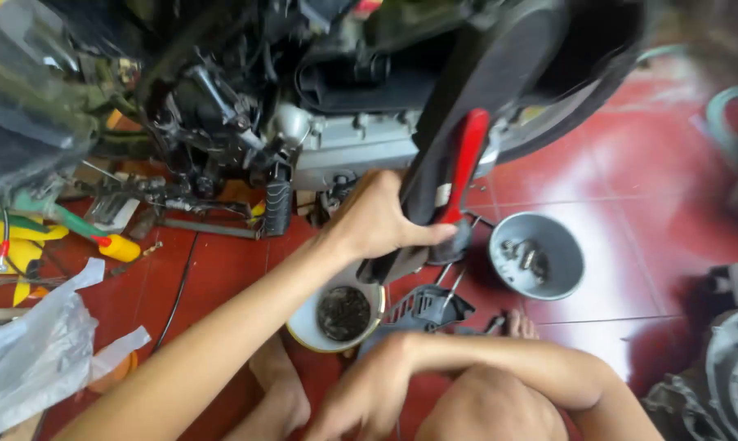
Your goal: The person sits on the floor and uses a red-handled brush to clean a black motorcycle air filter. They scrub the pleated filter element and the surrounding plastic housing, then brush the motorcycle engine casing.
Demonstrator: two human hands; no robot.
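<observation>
— Meanwhile, what do the hands hold?
— Left hand (pixel 377 219) grips the lower edge of a black body panel (pixel 499 90) with a red strip (pixel 464 163), beneath a stripped scooter engine (pixel 344 147). Right hand (pixel 365 396) hangs low over the red tiled floor (pixel 630 180), fingers loosely spread, holding nothing.
— And the containers?
— Grey bowl (pixel 565 245) on the floor right of the panel carries bolts (pixel 526 257). White dish (pixel 303 331) below the left wrist holds dark residue (pixel 344 313).
</observation>
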